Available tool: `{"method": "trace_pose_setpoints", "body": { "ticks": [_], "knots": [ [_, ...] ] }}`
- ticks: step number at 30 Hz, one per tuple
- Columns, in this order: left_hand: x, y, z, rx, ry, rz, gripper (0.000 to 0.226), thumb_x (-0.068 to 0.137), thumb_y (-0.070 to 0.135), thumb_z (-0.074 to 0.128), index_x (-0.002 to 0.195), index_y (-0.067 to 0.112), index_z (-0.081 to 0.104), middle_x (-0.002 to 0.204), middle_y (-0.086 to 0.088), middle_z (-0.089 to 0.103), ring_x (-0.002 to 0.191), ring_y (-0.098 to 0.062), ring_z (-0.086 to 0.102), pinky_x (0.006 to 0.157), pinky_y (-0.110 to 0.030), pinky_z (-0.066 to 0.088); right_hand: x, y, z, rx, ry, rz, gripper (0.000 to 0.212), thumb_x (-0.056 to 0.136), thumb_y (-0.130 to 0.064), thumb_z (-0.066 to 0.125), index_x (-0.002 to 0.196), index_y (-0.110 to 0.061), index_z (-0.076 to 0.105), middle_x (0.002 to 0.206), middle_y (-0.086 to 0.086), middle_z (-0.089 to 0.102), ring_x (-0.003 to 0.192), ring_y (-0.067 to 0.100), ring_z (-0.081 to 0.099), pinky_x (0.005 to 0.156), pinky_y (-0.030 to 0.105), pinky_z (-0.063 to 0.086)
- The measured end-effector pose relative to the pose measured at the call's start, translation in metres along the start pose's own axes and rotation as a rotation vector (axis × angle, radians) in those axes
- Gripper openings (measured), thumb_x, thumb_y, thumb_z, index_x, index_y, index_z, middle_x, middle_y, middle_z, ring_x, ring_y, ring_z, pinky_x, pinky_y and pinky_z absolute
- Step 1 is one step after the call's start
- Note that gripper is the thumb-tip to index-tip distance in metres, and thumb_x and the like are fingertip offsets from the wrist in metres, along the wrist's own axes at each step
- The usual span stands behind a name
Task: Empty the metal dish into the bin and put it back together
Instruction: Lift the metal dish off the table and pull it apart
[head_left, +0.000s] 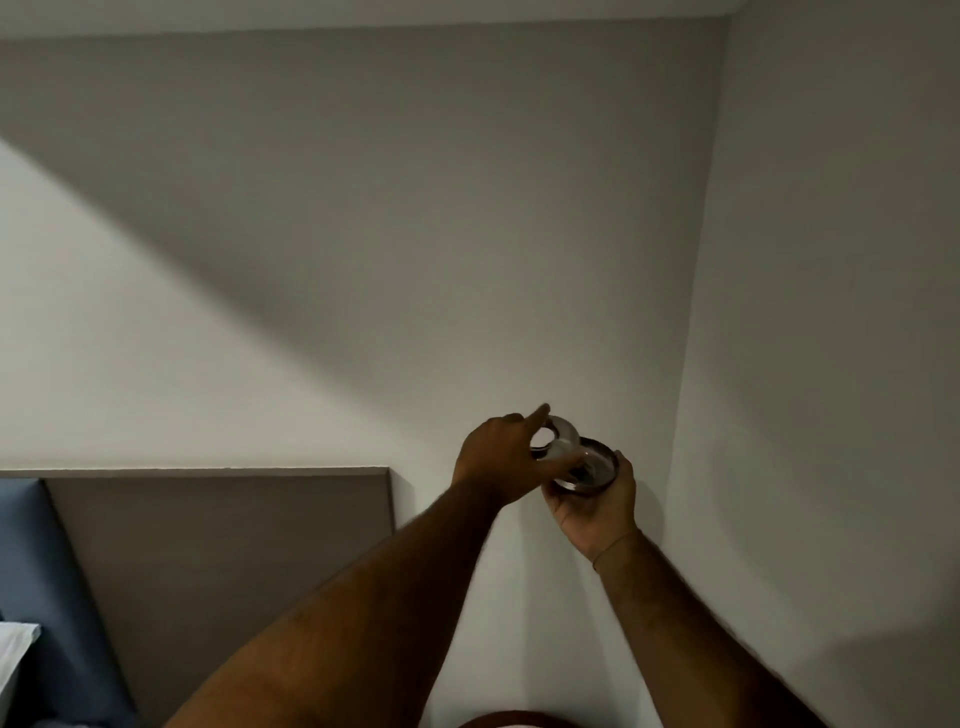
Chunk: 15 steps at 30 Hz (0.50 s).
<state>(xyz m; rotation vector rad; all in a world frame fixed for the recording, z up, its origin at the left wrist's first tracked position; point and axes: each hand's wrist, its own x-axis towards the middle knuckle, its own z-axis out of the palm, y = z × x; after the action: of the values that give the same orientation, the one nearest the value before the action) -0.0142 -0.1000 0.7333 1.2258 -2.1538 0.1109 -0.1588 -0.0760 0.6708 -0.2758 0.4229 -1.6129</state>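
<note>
Both my arms are raised in front of a pale wall. My right hand cups the round metal dish from below, and dark bits show inside it. My left hand holds the dish's shiny metal top piece, a domed ring with a hole in its middle. That piece is tilted and lifted just to the upper left of the dish, with its lower edge at the dish's rim. No bin is in view.
A grey-brown padded headboard panel stands at the lower left, with a blue panel and a white pillow corner beside it. A wall corner runs down on the right. A reddish-brown curved edge shows at the bottom.
</note>
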Motion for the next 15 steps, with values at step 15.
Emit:
{"method": "trace_pose_setpoints", "body": {
  "ticks": [15],
  "knots": [
    [-0.095,-0.045,0.085,-0.105,-0.072,-0.242,0.114,0.07,0.089,0.064,0.165,0.034,0.031,0.132,-0.002,0.075,0.115,-0.03,0.073,0.087,-0.033,0.049,-0.019,-0.025,-0.089,-0.162,-0.008,0.138,0.075,0.095,-0.059,0.054,0.146,-0.004,0.058,0.14,0.03,0.067,0.108,0.042,0.075,0.08,0.04,0.064]
  ]
}}
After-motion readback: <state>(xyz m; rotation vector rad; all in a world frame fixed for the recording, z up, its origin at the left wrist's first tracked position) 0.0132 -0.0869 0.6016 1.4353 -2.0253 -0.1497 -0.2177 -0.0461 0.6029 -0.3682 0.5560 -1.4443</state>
